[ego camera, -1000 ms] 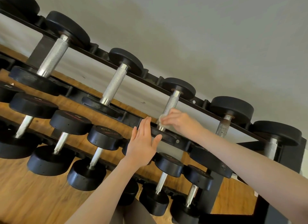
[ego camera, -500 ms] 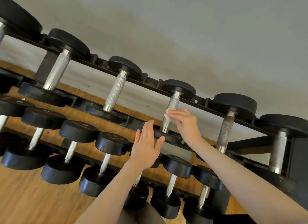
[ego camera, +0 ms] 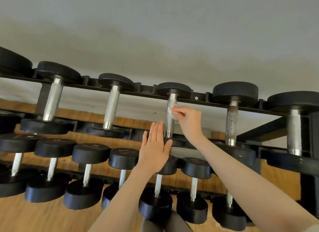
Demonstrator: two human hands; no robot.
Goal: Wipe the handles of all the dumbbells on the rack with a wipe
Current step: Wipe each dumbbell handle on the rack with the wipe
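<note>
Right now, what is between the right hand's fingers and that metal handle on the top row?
In the head view, a small white wipe sits between the right hand and the dumbbell handle, pressed against it.

Wipe mostly hidden under right hand.

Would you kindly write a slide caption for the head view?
Right hand rubs a wipe on a top-row dumbbell handle; left hand held open.
</note>
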